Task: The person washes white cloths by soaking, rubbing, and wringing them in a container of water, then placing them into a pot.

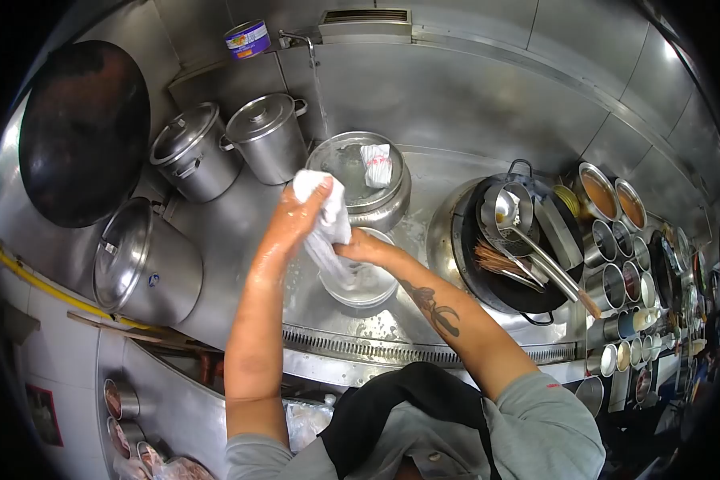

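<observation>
A wet white cloth (pixel 335 218) is stretched between my two hands above a round pale basin (pixel 376 298). My left hand (pixel 294 214) grips its upper end, fingers wrapped round it. Lower down and to the right, my right hand (pixel 366 247) is closed on the cloth's other part. The cloth's tail hangs into the basin, and my right hand hides part of the rim. Just behind stands a wide metal pot (pixel 368 210), water lying on its top. A folded white cloth with red print (pixel 376 166) rests there.
A tap (pixel 312 56) runs at the back. Lidded stockpots (pixel 268 140) and a dark wok (pixel 84 132) stand left. Right, another wok (pixel 528 298) holds a ladle (pixel 544 260), a strainer and a bamboo brush (pixel 494 258), beside several seasoning containers (pixel 614 286). A drain grate (pixel 440 352) runs along the front.
</observation>
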The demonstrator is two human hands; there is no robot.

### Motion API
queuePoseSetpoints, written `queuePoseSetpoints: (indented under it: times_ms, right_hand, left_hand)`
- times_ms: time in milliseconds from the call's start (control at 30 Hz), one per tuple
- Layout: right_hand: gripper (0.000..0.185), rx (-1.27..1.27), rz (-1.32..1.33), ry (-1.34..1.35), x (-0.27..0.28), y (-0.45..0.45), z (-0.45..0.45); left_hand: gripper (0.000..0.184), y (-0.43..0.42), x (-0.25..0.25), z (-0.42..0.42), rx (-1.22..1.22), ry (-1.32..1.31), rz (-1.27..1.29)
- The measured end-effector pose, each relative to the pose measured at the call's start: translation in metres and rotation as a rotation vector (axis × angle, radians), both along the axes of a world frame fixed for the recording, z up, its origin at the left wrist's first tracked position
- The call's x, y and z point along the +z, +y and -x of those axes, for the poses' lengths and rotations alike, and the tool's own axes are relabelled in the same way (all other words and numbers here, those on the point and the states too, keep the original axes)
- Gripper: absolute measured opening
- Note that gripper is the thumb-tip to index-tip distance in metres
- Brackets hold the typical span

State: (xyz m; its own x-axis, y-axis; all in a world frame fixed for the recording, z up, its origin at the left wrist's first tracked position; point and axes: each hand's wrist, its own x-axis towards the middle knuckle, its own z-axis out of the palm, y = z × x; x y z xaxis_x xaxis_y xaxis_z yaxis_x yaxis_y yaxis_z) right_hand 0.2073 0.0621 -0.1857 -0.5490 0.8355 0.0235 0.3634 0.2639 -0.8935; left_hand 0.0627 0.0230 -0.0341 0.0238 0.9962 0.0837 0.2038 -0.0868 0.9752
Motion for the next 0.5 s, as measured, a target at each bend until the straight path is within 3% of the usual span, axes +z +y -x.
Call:
queuePoseSetpoints:
  times_ms: [33,100,133,167,200,300,367,400,433,467,500]
  right_hand:
    - [0.041,-0.052,0.065,0.011,-0.009,-0.004,-0.007]
    - [0.036,-0.167,0.214,-0.040,-0.040,0.010,-0.032]
    - [0.033,-0.233,0.300,-0.103,-0.057,0.023,-0.046]
    - [0.027,-0.290,0.470,0.489,-0.068,0.028,-0.065]
    - [0.025,-0.248,0.536,0.792,-0.060,0.033,-0.082]
    - [0.028,-0.036,0.603,1.519,0.018,0.006,-0.061]
    - [0.029,-0.028,0.545,1.529,0.013,0.008,-0.028]
    - [0.028,-0.095,0.445,1.314,0.003,0.004,-0.004]
    - [0.027,-0.156,0.345,1.098,-0.006,-0.005,0.017]
    - [0.025,-0.176,0.010,0.797,-0.004,-0.020,0.035]
    - [0.023,-0.190,-0.313,0.481,0.001,-0.030,0.043]
  left_hand:
    - [0.042,-0.005,0.013,0.005,0.044,-0.049,-0.070]
    - [0.041,0.000,0.012,0.032,0.354,-0.132,0.000]
    - [0.040,-0.005,0.013,0.046,0.322,-0.292,-0.047]
    - [0.039,-0.014,0.012,0.055,0.288,-0.453,-0.094]
    - [0.045,-0.025,0.009,0.052,0.331,-0.558,-0.049]
    - [0.074,-0.014,-0.089,0.061,0.022,-0.846,0.238]
    - [0.085,-0.009,-0.134,0.025,-0.270,-1.051,0.347]
    - [0.085,-0.003,-0.150,0.007,-0.363,-1.079,0.381]
    - [0.075,0.000,-0.163,-0.013,-0.198,-1.086,0.324]
    - [0.061,0.026,-0.226,-0.009,-0.522,-1.334,0.215]
    - [0.054,0.035,-0.253,-0.006,-0.490,-1.318,0.138]
